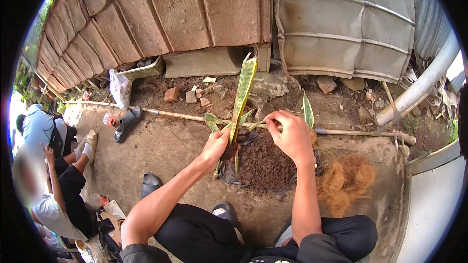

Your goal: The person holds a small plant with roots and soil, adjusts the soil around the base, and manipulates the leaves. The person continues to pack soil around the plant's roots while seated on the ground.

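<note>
My left hand (pixel 215 144) grips the base of an upright snake plant leaf (pixel 244 89), green with yellow margins and a ragged top. A dark clump of soil (pixel 229 151) sits at that base, against my fingers. To its right, my right hand (pixel 290 135) pinches a thin pale strand (pixel 257 124) beside the leaf. Beneath both hands lies a heap of dark brown soil (pixel 268 164) on black plastic sheeting (pixel 229 175). Another variegated leaf (pixel 308 111) stands beyond my right hand. Loose coconut fibre (pixel 343 184) is piled right of the soil.
A long pole (pixel 179 115) crosses the concrete floor (pixel 175 146) behind the soil. Dark slippers (pixel 128 124), a plastic cup (pixel 109 119) and a plastic bag (pixel 120 87) lie left. Brick pieces (pixel 172 95) line the wall. Two people sit at far left. A pipe (pixel 416 80) slants at right.
</note>
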A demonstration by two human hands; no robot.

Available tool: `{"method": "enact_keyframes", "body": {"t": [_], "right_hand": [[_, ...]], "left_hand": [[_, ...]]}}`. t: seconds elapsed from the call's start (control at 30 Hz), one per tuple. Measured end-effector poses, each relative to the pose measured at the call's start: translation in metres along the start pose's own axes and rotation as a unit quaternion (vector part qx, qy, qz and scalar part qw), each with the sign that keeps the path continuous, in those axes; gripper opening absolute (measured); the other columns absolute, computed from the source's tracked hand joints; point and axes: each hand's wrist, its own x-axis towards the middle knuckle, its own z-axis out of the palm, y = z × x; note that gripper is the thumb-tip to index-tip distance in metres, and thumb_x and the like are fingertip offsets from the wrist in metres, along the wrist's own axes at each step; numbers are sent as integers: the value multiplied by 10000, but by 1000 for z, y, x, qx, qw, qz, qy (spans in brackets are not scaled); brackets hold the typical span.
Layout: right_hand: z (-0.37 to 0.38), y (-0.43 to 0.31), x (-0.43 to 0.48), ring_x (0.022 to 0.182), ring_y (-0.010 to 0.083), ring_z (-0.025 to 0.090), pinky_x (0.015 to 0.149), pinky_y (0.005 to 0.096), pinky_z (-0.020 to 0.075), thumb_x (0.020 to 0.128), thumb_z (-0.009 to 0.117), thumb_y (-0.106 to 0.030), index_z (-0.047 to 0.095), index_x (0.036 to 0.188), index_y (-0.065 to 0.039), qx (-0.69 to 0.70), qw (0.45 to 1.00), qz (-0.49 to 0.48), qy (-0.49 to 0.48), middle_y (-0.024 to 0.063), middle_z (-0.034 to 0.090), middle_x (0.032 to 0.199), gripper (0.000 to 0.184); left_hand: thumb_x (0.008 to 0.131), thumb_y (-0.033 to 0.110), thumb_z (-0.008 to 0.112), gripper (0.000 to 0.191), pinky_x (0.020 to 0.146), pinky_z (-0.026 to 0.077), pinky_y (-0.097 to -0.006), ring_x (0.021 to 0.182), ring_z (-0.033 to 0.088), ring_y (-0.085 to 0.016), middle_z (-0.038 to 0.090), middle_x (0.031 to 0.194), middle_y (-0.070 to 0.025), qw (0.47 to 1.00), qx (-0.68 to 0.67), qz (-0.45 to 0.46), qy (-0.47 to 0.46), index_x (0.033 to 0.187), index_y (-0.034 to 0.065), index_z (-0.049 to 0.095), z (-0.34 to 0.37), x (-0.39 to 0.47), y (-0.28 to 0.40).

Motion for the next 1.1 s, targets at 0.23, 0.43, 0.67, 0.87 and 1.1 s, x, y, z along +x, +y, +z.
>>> {"method": "enact_keyframes", "body": {"t": [0.23,0.43,0.67,0.87,1.1], "right_hand": [[12,-1,2,754,249,680,682,341,531,898,613,-88,628,1085,-49,236,965,45,-110,132,693,877,192],[18,-16,-1,776,329,647,670,407,495,867,638,-178,667,938,-73,83,986,39,-141,139,674,852,130],[27,-18,0,668,345,601,600,422,451,877,624,-186,613,889,-64,43,998,8,-45,140,624,733,123],[26,0,4,659,260,611,584,377,454,942,584,-193,583,857,-45,35,997,70,-17,119,612,715,170],[28,0,6,790,185,680,697,322,536,893,665,-209,649,984,-39,197,972,31,-128,96,710,882,194]], "left_hand": [[1022,304,349,364,513,472,-280,595,574,-105,628,724,-38,997,66,4,-45,937,46,591,7,-9,5],[1016,276,424,352,482,421,-240,540,537,-66,644,698,-38,991,128,4,-31,1169,40,637,7,-15,11],[1011,288,421,366,484,406,-252,538,512,-64,640,712,-30,991,134,18,-25,1138,37,656,0,-2,-3],[1017,291,414,355,470,434,-252,535,528,-76,635,728,-33,998,65,9,-8,1035,34,658,1,-4,1],[1019,302,414,350,471,436,-250,529,530,-77,630,708,-30,997,78,20,-12,1080,55,655,0,-2,3]]}}
